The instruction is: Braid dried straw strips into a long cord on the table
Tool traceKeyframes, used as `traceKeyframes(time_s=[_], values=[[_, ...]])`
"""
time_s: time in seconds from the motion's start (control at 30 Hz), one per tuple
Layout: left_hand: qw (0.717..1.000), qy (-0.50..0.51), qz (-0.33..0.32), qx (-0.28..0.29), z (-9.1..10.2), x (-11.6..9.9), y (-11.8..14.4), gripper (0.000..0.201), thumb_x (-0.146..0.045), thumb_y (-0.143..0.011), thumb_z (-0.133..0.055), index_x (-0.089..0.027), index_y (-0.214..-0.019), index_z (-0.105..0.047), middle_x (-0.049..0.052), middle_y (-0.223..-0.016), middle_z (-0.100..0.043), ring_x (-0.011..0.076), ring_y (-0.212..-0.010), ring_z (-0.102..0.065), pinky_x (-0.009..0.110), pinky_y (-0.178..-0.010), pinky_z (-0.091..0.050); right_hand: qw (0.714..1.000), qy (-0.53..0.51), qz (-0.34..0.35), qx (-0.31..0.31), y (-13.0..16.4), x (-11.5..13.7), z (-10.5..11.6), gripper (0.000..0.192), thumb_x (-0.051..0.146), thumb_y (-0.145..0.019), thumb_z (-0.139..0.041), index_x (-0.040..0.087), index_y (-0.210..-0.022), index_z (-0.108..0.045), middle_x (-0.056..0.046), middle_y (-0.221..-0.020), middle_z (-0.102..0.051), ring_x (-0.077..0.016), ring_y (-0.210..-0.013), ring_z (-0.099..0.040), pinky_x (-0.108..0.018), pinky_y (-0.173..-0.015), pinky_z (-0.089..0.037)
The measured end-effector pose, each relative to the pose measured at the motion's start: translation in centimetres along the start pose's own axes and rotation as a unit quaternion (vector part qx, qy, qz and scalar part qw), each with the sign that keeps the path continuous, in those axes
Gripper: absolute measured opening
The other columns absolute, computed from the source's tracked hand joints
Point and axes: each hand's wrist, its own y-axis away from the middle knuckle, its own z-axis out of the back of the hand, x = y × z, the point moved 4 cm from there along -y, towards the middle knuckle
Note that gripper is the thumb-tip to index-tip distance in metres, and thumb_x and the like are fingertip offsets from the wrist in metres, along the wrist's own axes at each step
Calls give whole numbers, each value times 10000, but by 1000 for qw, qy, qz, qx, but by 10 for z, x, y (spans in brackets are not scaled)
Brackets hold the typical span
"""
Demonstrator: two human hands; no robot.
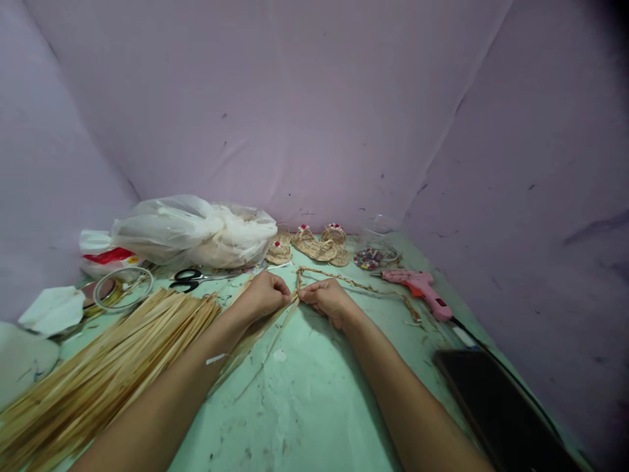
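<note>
Two bare forearms reach over a green table [314,393]. Left hand [265,295] and right hand [327,299] each pinch a straw braid [354,283] at mid-table, beside a straw bundle [108,360] and pink glue gun [417,288].

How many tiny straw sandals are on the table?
4, as far as I can tell: one tiny straw sandal beside the plastic bag, three more clustered by the wall. They overlap, so another may be hidden.
</note>
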Motion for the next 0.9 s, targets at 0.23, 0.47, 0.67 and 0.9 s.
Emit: traceKeyframes(time_s=[0.23, 0.47, 0.67, 0.9], values=[[992, 94, 53, 62, -5, -10, 9, 242, -169, -543, -521, -106, -747, -633, -65, -371, -407, 58, -330, -321, 177, -362, -225, 1000, -3, 5, 6, 1, 0, -1, 89, 207, -557, -595, 118, -570, -590, 92, -283, -309, -38, -313, -198, -197, -348, -112], [990, 94, 91, 43, -7, -9, 9, 189, -274, -659, -494, -111, -598, -570, -36, -292, -402, 59, -248, -263, 180, -302, -200, 1000, -3, 5, -1, 2, 1, -1, 100, 213, -542, -594, 116, -563, -587, 88, -299, -334, -38, -323, -219, -188, -346, -141], [986, 91, 136, 35, -9, -10, 10, 114, -229, -638, -514, -123, -644, -554, -58, -253, -347, 70, -239, -268, 175, -303, -185, 1000, 2, 4, -8, 2, 2, 0, 103, 213, -528, -607, 116, -553, -585, 83, -299, -347, -42, -327, -239, -186, -347, -157], [992, 23, 114, 47, -5, -10, 3, 63, -169, -554, -500, -129, -513, -525, -48, -314, -363, 64, -303, -304, 181, -333, -211, 998, 44, 15, -31, 2, 2, -2, 122, 230, -543, -592, 113, -563, -618, 70, -318, -370, -44, -333, -266, -184, -352, -191]])
